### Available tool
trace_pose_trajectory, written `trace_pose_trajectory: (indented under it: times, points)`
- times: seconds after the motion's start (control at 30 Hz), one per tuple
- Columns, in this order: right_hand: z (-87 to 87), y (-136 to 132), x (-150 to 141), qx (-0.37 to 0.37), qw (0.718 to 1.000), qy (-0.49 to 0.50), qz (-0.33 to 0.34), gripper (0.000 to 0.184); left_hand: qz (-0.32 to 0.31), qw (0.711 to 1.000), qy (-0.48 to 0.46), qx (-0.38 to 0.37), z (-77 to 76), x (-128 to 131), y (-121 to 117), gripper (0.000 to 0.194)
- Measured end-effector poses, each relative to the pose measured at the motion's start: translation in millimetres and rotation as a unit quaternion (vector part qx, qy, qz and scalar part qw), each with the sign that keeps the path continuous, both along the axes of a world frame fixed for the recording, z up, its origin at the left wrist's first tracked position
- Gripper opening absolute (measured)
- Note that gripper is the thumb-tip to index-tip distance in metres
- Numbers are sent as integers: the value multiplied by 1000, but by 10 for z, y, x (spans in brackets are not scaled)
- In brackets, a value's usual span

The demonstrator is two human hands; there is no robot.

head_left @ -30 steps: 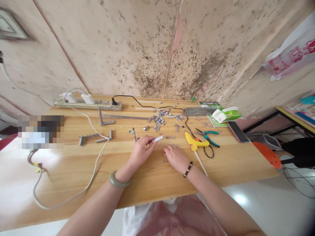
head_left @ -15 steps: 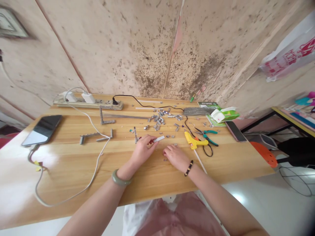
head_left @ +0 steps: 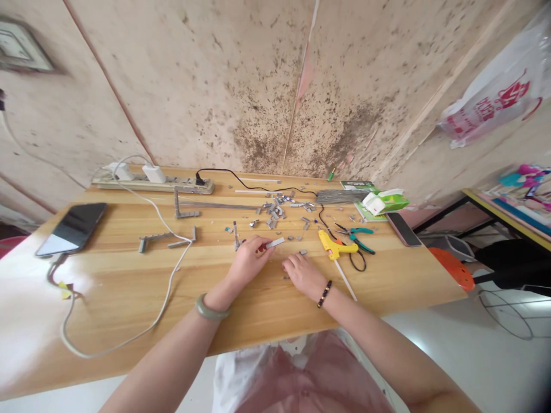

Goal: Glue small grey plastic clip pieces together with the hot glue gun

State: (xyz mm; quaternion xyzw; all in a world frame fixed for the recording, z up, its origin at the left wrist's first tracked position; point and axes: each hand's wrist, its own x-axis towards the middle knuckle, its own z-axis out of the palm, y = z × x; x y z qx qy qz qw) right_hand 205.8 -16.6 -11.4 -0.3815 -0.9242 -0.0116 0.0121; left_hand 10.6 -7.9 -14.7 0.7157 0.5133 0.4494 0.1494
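My left hand (head_left: 247, 259) is closed, pinching one end of a flat grey strip (head_left: 275, 242) that points to the right, just above the wooden table (head_left: 181, 310). Close by on the right, my right hand (head_left: 305, 274) rests low over the table with its fingers curled together. Whatever lies between those fingertips is hidden. A small grey piece (head_left: 302, 252) is just beyond its knuckles. Behind my left hand stands a narrow grey part (head_left: 235, 234), partly covered by the hand. Loose grey pieces (head_left: 272, 221) are heaped farther back.
To the right lie a yellow glue gun (head_left: 336, 245), teal-handled pliers (head_left: 361, 240), a bundle of thin wires (head_left: 342, 197) and a phone (head_left: 403, 228). Leftward are joined grey frames (head_left: 157, 236), a white cable (head_left: 166, 307), a larger phone (head_left: 73, 228) and a power strip (head_left: 172, 184).
The camera view has shifted slightly, moving the scene a little left. Both hands keep nearly the same pose, and the grey strip is still in my left hand.
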Motion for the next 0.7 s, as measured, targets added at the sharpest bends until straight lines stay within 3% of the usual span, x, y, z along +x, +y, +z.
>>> trace_pose_trajectory:
  times: [0.4, 0.7]
  points:
    - [8, 147, -14, -31, 998, 25, -53, 17, -4, 1000, -1, 7, -40, -13, 26, 11]
    - [128, 228, -201, -24, 993, -18, -111, 25, 0, 1000, 12, 11, 11, -8, 27, 10]
